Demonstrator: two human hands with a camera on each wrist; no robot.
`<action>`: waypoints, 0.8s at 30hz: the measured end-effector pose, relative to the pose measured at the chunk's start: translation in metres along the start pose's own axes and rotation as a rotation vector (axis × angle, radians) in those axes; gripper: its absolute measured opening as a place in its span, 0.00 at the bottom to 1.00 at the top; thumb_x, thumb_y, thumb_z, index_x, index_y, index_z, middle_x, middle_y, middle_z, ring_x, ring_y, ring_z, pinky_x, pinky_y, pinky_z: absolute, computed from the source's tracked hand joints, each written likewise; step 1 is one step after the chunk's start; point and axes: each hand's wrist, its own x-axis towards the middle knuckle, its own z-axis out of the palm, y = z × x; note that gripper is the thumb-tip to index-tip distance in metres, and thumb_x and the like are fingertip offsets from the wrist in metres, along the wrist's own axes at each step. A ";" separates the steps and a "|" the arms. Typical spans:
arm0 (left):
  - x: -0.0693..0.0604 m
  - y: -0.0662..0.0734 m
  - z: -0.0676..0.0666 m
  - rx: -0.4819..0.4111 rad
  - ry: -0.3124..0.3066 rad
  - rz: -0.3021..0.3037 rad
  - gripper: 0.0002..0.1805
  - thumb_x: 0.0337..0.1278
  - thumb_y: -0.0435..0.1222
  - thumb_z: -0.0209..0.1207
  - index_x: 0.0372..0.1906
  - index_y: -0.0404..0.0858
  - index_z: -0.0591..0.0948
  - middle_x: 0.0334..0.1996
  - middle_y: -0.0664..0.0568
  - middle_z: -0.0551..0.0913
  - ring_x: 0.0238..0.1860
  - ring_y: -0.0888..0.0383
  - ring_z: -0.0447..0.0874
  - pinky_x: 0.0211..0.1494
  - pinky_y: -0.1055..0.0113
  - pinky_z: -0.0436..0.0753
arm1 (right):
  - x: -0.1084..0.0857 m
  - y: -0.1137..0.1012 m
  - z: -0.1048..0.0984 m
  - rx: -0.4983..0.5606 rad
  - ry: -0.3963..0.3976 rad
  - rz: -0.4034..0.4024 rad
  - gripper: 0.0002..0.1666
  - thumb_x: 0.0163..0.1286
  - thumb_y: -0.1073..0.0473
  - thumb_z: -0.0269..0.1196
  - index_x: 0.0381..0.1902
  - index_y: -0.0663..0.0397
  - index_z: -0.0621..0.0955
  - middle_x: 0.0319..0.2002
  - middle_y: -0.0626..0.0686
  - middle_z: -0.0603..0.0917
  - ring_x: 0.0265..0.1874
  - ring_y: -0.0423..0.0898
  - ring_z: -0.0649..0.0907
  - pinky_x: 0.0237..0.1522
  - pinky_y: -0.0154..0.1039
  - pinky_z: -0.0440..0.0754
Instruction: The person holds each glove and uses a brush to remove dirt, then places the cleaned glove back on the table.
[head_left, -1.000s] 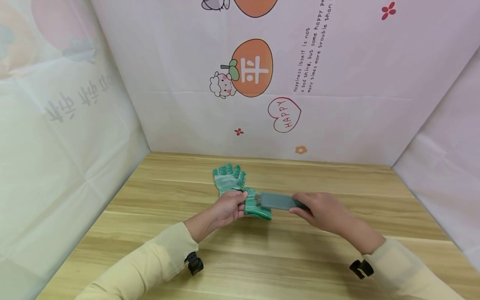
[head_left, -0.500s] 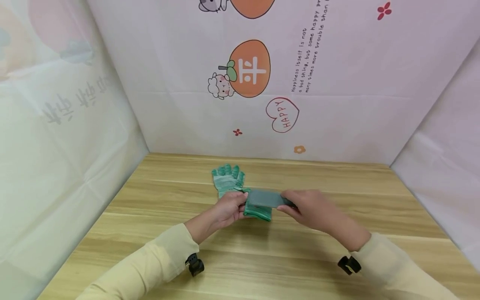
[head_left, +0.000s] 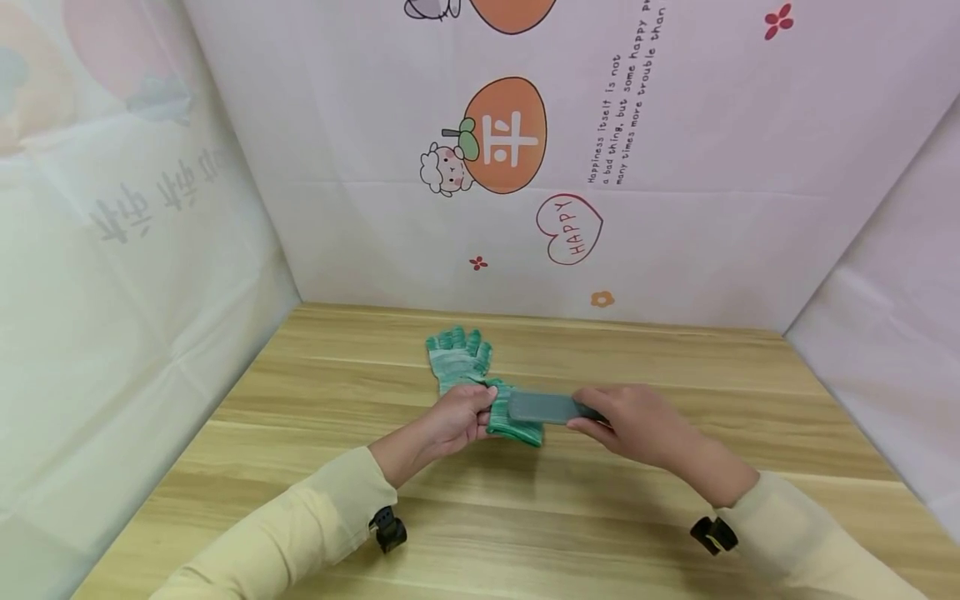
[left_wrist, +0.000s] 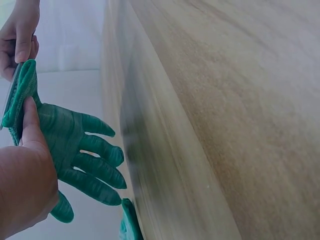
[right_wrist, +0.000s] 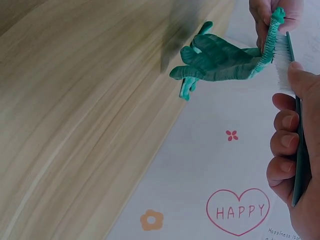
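My left hand (head_left: 459,417) pinches a green and white knitted glove (head_left: 517,421) near its cuff, thumb on top. In the left wrist view the glove's fingers (left_wrist: 95,160) hang spread above the table. My right hand (head_left: 637,421) grips a flat grey-green brush (head_left: 547,408) by its handle. White bristles (right_wrist: 284,65) show in the right wrist view, turned towards the ribbed cuff and at or very near it. A second green glove (head_left: 459,360) lies on the table just beyond the left hand, its wrist end partly hidden.
The wood-grain table (head_left: 480,533) ends at a white printed cloth (head_left: 360,242) hanging behind it. More cloth hangs along the left and right sides. Each forearm wears a black strap device (head_left: 388,529) near the sleeve cuff.
The right hand has swept the brush left over the glove's cuff, then back a little to the right. The left hand and its glove have stayed nearly still.
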 end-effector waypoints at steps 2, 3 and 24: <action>0.000 0.000 0.001 -0.003 0.000 -0.002 0.17 0.79 0.34 0.37 0.46 0.24 0.73 0.30 0.50 0.82 0.31 0.62 0.83 0.40 0.66 0.83 | -0.002 0.001 -0.002 -0.003 -0.005 0.003 0.17 0.71 0.45 0.61 0.39 0.53 0.79 0.21 0.37 0.71 0.16 0.30 0.64 0.19 0.27 0.64; 0.000 0.001 0.001 -0.007 0.001 -0.002 0.17 0.79 0.34 0.37 0.46 0.25 0.73 0.30 0.50 0.82 0.31 0.62 0.83 0.40 0.66 0.83 | -0.002 0.002 -0.003 -0.006 -0.007 0.005 0.17 0.71 0.45 0.61 0.39 0.53 0.79 0.21 0.38 0.71 0.16 0.30 0.64 0.19 0.27 0.65; 0.002 -0.001 -0.003 -0.009 0.012 0.000 0.21 0.79 0.35 0.38 0.55 0.19 0.70 0.33 0.49 0.84 0.36 0.60 0.85 0.45 0.64 0.83 | -0.006 0.006 -0.013 0.008 -0.004 0.041 0.17 0.70 0.46 0.62 0.40 0.54 0.80 0.20 0.35 0.69 0.16 0.28 0.63 0.18 0.26 0.62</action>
